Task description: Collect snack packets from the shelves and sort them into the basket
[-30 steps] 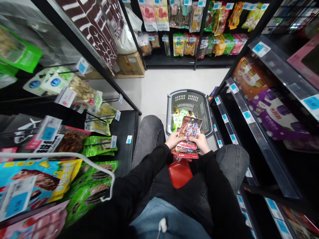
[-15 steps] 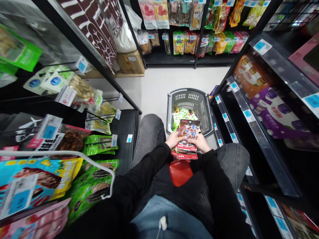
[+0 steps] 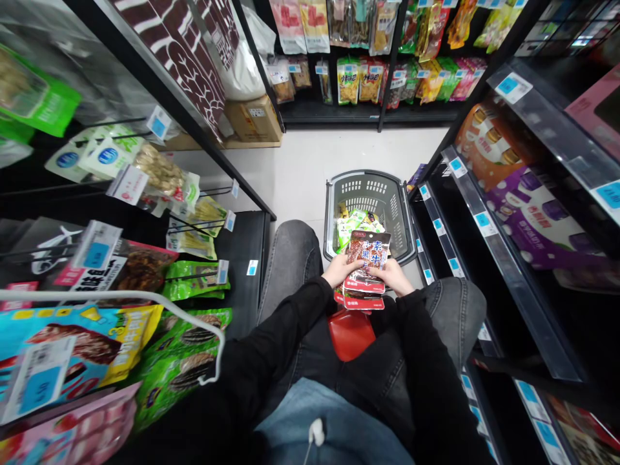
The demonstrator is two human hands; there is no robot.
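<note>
Left hand and right hand grip layered, glossy red-and-brown plastic packets, partly blocking the far grey slotted plastic basket!

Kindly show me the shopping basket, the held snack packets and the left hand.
Shopping basket (image 3: 364, 196): head view, perforated far wall.
Held snack packets (image 3: 365, 254): head view, top packet's front.
Left hand (image 3: 338, 271): head view, back of hand.
</note>
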